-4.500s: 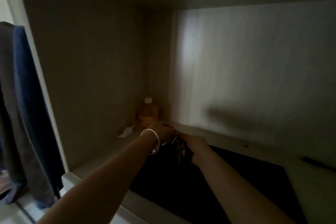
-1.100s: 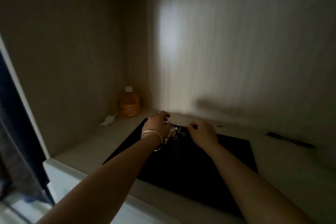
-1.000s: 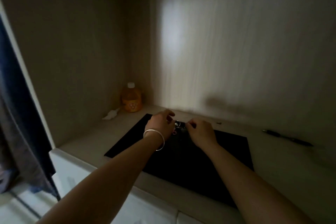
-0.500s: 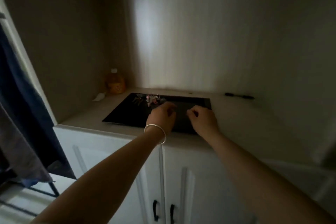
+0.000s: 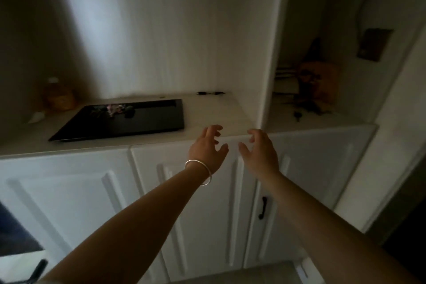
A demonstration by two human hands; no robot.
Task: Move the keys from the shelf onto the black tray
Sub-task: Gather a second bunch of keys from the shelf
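A bunch of keys [image 5: 114, 109] with pinkish tags lies on the far part of the black tray [image 5: 147, 122], which rests on the pale shelf top [image 5: 214, 110] inside a dim alcove. My left hand [image 5: 207, 147], with a silver bangle on the wrist, hovers in front of the shelf's front edge, fingers spread and empty. Beside it my right hand [image 5: 259, 150] is also spread and empty. Both hands are to the right of the tray and apart from it.
An orange bottle [image 5: 57, 95] and a white scrap [image 5: 36, 117] sit at the back left. A black pen [image 5: 209, 93] lies by the back wall. White cabinet doors [image 5: 191, 191] with a black handle [image 5: 262, 207] are below. A side niche [image 5: 311, 90] holds dark objects.
Both hands let go of the keys on the tray and drew back to the right, past the shelf's front edge. The view pulled back and swung right.
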